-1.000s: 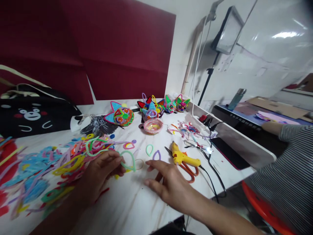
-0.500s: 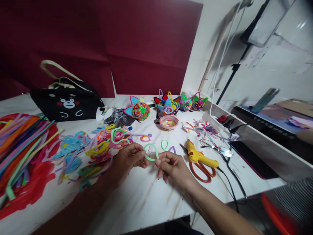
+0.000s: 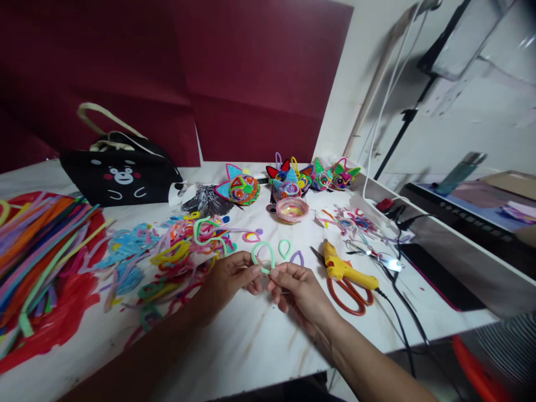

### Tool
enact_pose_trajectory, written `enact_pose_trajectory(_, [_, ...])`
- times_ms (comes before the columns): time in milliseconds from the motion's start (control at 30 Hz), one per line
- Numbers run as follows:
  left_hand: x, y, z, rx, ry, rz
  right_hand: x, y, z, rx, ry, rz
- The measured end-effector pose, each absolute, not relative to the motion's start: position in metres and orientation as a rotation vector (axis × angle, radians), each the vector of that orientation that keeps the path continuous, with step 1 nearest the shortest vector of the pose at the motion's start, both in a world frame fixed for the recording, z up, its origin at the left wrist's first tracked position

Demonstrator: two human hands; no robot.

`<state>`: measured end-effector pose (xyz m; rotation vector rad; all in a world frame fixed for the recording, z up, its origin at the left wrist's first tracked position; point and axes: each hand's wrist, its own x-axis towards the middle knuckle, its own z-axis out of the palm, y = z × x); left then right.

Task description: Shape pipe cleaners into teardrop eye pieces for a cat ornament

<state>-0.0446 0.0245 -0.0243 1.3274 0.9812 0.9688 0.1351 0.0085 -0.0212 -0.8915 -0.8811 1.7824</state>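
Note:
A light green pipe cleaner (image 3: 263, 244) is bent into a loop and held up between both hands above the white table. My left hand (image 3: 239, 273) pinches its left lower side between thumb and fingers. On the other side, my right hand (image 3: 291, 283) grips the lower right end, fingers curled in. Just beyond the hands lie a smaller green pipe-cleaner loop (image 3: 285, 248) and a purple loop (image 3: 297, 257). To the right of my right hand are a yellow glue gun (image 3: 347, 271) and orange-handled scissors (image 3: 349, 301), partly under the gun.
Pipe cleaners (image 3: 46, 245) lie in a red wrapper (image 3: 62, 324) at left, with a pile of coloured scraps (image 3: 176, 245) nearer. Colourful cat-eared ornaments (image 3: 243, 190) and a small bowl (image 3: 292, 210) stand behind. A black bag (image 3: 121, 178), glasses (image 3: 377, 255) and cables (image 3: 402, 301) lie around.
The green loop has narrowed from a wide round shape to a taller one, and my hands have come closer together. The camera view has shifted slightly.

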Motion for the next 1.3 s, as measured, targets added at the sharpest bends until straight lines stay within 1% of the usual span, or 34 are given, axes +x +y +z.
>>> enact_pose_trajectory(400, [-0.047, 0.022, -0.018, 1.272, 0.856, 0.931, 0.134, -0.001, -0.017, -0.886, -0.792, 1.962])
enact_pose_trajectory(700, [-0.047, 0.021, -0.025, 1.295, 0.885, 0.931, 0.132, -0.003, -0.019, -0.917, -0.751, 1.965])
enact_pose_trajectory(833, [-0.051, 0.024, -0.032, 1.385, 0.791, 0.982, 0.139, -0.007, -0.019, -0.956, -0.835, 1.837])
enact_pose_trajectory(900, [-0.053, 0.027, -0.033, 1.465, 0.807, 1.033, 0.146, -0.011, -0.021, -0.997, -0.911, 1.726])
enact_pose_trajectory(967, [-0.055, 0.03, -0.034, 1.646, 0.924, 1.041, 0.156, -0.018, -0.025, -1.053, -0.993, 1.64])
enact_pose_trajectory(1033, [-0.055, 0.032, -0.037, 1.941, 1.044, 0.999, 0.166, -0.026, -0.031, -1.112, -1.072, 1.568])
enact_pose_trajectory(1133, [-0.051, 0.035, -0.043, 2.329, 1.102, 0.922, 0.178, -0.037, -0.041, -1.176, -1.154, 1.432])
enact_pose_trajectory(1300, [-0.043, 0.043, -0.051, 2.603, 1.209, 0.756, 0.184, -0.046, -0.052, -1.223, -1.275, 1.317])
